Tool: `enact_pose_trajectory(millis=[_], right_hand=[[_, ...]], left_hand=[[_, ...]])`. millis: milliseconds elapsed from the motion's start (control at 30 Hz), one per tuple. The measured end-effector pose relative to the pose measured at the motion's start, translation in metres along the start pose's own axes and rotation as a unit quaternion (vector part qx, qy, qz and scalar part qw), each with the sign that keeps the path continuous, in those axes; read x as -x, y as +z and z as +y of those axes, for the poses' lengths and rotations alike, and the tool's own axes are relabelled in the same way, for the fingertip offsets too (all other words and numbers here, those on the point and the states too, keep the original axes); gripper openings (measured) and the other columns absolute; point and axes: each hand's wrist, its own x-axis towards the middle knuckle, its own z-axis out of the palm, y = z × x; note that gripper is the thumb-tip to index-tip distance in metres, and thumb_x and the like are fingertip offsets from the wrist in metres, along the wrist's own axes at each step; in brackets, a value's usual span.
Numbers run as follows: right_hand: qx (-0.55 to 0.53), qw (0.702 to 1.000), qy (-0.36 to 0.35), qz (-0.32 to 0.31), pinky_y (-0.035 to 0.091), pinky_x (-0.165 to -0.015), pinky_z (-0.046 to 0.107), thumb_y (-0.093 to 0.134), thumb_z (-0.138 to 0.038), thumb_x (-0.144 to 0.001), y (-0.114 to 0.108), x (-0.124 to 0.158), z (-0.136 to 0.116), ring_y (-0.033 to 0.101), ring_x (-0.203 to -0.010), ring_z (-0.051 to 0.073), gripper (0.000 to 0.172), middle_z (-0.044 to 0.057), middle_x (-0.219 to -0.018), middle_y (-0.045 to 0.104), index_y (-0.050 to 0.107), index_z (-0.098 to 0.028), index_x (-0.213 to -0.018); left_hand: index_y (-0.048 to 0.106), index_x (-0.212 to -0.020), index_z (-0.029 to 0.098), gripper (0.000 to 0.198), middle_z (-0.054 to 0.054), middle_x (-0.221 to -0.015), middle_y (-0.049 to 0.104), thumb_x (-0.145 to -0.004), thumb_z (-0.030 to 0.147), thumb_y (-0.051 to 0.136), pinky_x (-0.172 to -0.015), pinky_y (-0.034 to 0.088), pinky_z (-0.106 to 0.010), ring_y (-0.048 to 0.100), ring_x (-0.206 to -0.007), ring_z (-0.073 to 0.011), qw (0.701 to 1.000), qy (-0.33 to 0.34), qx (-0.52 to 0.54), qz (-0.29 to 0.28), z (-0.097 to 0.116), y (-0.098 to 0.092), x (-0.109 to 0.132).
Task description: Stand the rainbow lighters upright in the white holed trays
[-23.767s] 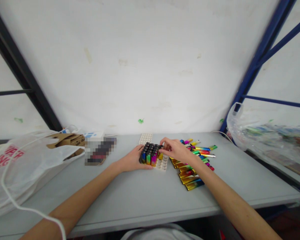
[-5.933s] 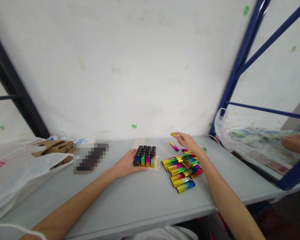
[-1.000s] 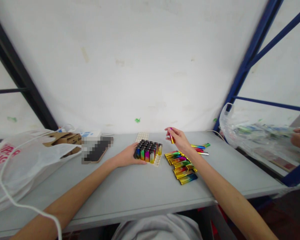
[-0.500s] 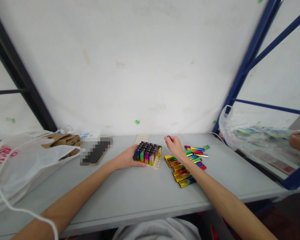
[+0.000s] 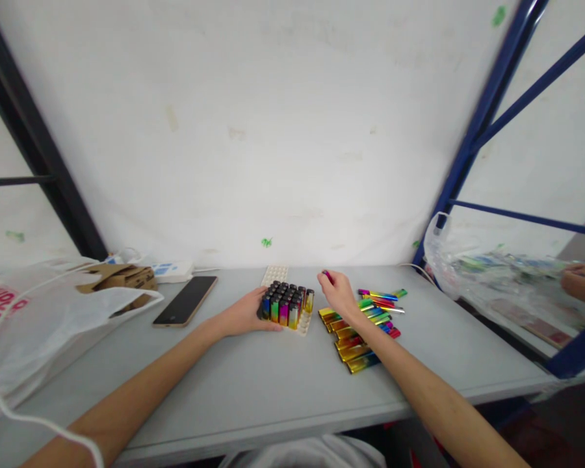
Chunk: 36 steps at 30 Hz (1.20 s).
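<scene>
Head view: near the back edge of the worktop [image 5: 214, 390], the left hand [image 5: 242, 314] curls round the standing lighters [image 5: 283, 312]. The right hand [image 5: 338, 294] pinches a purple lighter [image 5: 327, 275], mostly hidden. They look light, hard and slippery: pinch their sides.

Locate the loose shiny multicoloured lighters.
Head view, right of centre: the loose lighters lie on the grey tabletop, partly hidden by the right forearm, right of the black-topped upright lighters.
</scene>
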Motion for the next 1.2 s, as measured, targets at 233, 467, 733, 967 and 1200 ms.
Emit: enact_pose_trajectory(millis=[233,467,733,967,1200], right_hand=[[-0.019,0.999,-0.023,-0.037,0.036,-0.06,0.028,0.046,-0.064,-0.1,-0.009,0.0,-0.006,0.047,-0.06,0.015,0.047,-0.003,-0.062,0.051,0.051,-0.025,-0.075],[0.033,0.979,-0.131,-0.152,0.05,-0.074,0.029,0.042,-0.062,-0.108,-0.028,0.0,-0.022,0.062,-0.08,0.018,0.048,0.004,-0.089,0.064,0.064,-0.022,-0.095],[0.103,0.957,-0.168,-0.212,0.038,-0.065,0.029,0.05,-0.051,-0.109,-0.032,0.001,-0.023,0.052,-0.064,0.016,0.042,-0.001,-0.069,0.061,0.067,-0.021,-0.086],[0.058,0.952,-0.165,-0.252,0.042,-0.063,0.027,0.061,-0.045,-0.104,-0.031,0.0,-0.013,0.058,-0.062,0.015,0.026,-0.002,-0.07,0.068,0.068,-0.02,-0.107],[0.042,0.949,-0.159,-0.268,0.044,-0.063,0.027,0.064,-0.05,-0.102,-0.031,0.001,-0.017,0.06,-0.063,0.016,0.029,-0.001,-0.072,0.07,0.068,-0.021,-0.103]], left_hand=[[0.063,-0.146,0.021,0.089,-0.01,-0.147,0.068,-0.071,0.06,0.093,-0.124,0.044,-0.047,0.063,-0.134,-0.039,1.0,-0.001,-0.008,-0.003,-0.003,0.0,-0.001],[0.063,-0.143,0.02,0.089,-0.011,-0.144,0.07,-0.07,0.06,0.094,-0.122,0.047,-0.045,0.065,-0.133,-0.0367,1.0,-0.003,-0.004,0.005,-0.002,0.0,-0.001],[0.066,-0.14,0.02,0.084,-0.011,-0.144,0.07,-0.071,0.058,0.094,-0.121,0.046,-0.044,0.066,-0.131,-0.036,1.0,0.01,-0.009,0.006,-0.004,0.0,-0.001],[0.063,-0.143,0.02,0.085,-0.01,-0.145,0.069,-0.073,0.057,0.094,-0.12,0.048,-0.042,0.065,-0.132,-0.0343,1.0,0.008,-0.006,0.001,-0.004,0.001,-0.001],[0.063,-0.143,0.02,0.084,-0.01,-0.144,0.069,-0.073,0.058,0.093,-0.119,0.048,-0.043,0.064,-0.133,-0.035,1.0,0.009,-0.002,-0.001,-0.006,0.002,-0.001]])
